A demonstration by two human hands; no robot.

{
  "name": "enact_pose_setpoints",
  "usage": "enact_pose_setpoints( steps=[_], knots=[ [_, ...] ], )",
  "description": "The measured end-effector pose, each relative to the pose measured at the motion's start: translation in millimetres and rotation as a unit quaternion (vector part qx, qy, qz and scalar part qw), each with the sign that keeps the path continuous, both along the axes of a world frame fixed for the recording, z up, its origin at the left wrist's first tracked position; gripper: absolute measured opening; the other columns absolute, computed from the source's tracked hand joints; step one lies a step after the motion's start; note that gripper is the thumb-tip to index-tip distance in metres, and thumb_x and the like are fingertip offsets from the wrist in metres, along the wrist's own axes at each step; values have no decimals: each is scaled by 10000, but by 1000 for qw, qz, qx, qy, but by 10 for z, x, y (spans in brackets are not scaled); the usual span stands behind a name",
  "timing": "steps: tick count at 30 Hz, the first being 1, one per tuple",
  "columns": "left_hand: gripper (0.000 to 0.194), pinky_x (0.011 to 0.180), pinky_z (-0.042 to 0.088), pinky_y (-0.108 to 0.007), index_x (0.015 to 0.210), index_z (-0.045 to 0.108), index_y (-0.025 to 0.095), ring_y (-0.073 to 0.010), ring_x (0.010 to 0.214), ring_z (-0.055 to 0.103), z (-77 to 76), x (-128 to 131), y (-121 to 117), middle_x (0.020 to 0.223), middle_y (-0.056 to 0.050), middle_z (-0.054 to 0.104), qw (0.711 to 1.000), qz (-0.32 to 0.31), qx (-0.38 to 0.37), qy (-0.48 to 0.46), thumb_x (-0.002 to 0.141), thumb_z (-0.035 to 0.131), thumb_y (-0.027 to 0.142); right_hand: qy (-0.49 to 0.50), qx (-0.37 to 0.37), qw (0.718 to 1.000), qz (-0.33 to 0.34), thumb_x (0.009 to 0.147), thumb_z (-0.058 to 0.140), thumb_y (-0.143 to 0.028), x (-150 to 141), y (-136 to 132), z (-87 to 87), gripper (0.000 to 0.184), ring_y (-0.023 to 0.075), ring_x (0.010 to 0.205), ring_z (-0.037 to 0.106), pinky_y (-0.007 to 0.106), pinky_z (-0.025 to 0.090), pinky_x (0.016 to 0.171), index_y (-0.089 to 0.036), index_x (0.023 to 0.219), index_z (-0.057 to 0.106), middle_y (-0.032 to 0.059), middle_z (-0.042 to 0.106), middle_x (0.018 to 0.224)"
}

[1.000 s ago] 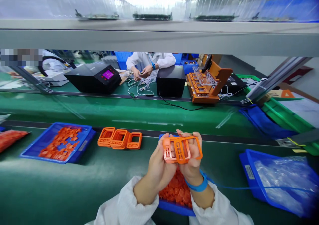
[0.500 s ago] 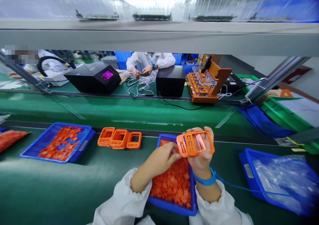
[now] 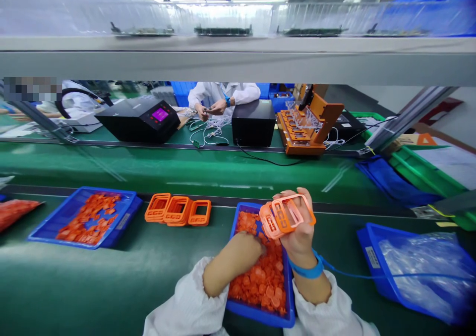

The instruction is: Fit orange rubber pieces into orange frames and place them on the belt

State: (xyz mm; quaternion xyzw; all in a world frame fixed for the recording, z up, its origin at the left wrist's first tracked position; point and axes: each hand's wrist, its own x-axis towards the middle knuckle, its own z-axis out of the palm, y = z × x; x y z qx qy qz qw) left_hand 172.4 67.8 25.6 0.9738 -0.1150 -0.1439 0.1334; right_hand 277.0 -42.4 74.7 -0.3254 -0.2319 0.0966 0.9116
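Note:
My right hand (image 3: 300, 237) is closed on several thin orange plastic frames (image 3: 275, 225), fanned out and raised above the near blue tray (image 3: 290, 296). The frames have rounded corners, large window openings and small cut-outs. A blue wrist strap (image 3: 307, 267) with a cord is around my right wrist. My left hand (image 3: 247, 251) is down at the small orange plastic pieces (image 3: 260, 281) heaped in that tray, its fingers curled under. The fingertips are hidden, so what they hold does not show. Left of the tray, orange frames (image 3: 177, 210) lie in overlapping stacks on the green bench.
A second blue tray (image 3: 44, 227) with small orange pieces lies at left, beside an orange-filled bag (image 3: 17, 212). At right stands a blue bin (image 3: 375, 271) with clear plastic bags. Behind are black boxes (image 3: 255, 123), an orange fixture (image 3: 308, 128) and a co-worker's hands (image 3: 211, 109). A shelf (image 3: 238, 68) spans overhead.
My left hand has moved from beside the frames down to the loose pieces, its fingers curling under. The frames in my right hand have shifted slightly left and tilted.

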Motion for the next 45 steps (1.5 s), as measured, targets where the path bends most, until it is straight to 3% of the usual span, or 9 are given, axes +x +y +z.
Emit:
enact_pose_setpoints(
  steps=[4, 7, 10, 15, 20, 26, 28, 36, 45],
  knots=[
    [98, 846, 560, -351, 985, 778, 190, -280, 946, 771, 150, -44, 139, 998, -96, 808, 988, 43, -140, -45, 976, 682, 210, 1, -12, 1000, 12, 616, 1026, -642, 42, -34, -13, 796, 240, 1021, 754, 386, 678, 873, -337, 1268, 687, 21, 732, 1144],
    [120, 803, 525, -292, 1005, 732, 176, -209, 872, 732, 333, -114, 306, 969, -70, 788, 951, 108, -276, -89, 1011, 616, 209, -8, -25, 999, 20, 588, 1038, -637, 95, -67, -45, 849, 253, 1046, 754, 393, 685, 867, -342, 1292, 666, 31, 732, 1191],
    [182, 747, 513, -264, 992, 734, 168, -172, 793, 693, 453, -186, 459, 921, -63, 768, 876, 206, -413, -142, 1033, 613, 299, -40, -59, 996, 45, 582, 1033, -646, 138, -88, -95, 899, 276, 1081, 759, 413, 684, 886, -347, 1329, 632, 54, 726, 1257],
    [367, 704, 536, -265, 1048, 805, 152, -169, 762, 669, 447, -216, 491, 902, -90, 743, 723, 322, -571, -220, 997, 704, 502, -116, -118, 983, 83, 552, 1018, -648, 117, -65, -184, 973, 261, 1136, 764, 373, 651, 985, -357, 1380, 598, 68, 729, 1335],
    [374, 716, 556, -253, 943, 832, 162, -161, 877, 656, 389, -131, 269, 1189, -126, 666, 632, 335, -652, -251, 926, 802, 535, -179, -174, 967, 55, 507, 1017, -646, 28, 1, -276, 1010, 260, 1189, 751, 329, 614, 1040, -315, 1372, 615, 99, 740, 1346],
    [349, 1039, 564, -388, 1037, 752, 174, -259, 1197, 677, 324, -47, 94, 1236, -112, 707, 539, 343, -735, -228, 905, 849, 483, -232, -221, 945, 63, 587, 969, -710, -21, 25, -333, 947, 310, 1232, 730, 404, 600, 1064, -281, 1367, 645, 131, 733, 1330],
    [409, 1008, 570, -368, 1115, 705, 192, -230, 1136, 695, 324, -45, 111, 1202, -87, 715, 530, 345, -744, -214, 866, 892, 457, -247, -233, 939, 62, 600, 955, -725, -14, 17, -334, 938, 315, 1242, 718, 421, 587, 1075, -289, 1373, 652, 127, 726, 1337],
    [453, 938, 562, -313, 1112, 709, 151, -190, 1008, 714, 362, -80, 251, 1143, -102, 749, 562, 319, -753, -127, 886, 866, 512, -296, -272, 915, 45, 612, 932, -758, -1, 18, -310, 919, 326, 1222, 714, 445, 578, 1064, -303, 1369, 676, 120, 723, 1326],
    [448, 813, 578, -261, 970, 733, 139, -153, 848, 718, 377, -50, 226, 953, -68, 781, 548, 341, -740, -187, 803, 934, 502, -376, -277, 884, -12, 578, 983, -709, -8, 38, -232, 915, 335, 1139, 741, 476, 622, 995, -304, 1341, 681, 111, 761, 1250]
  ],
)
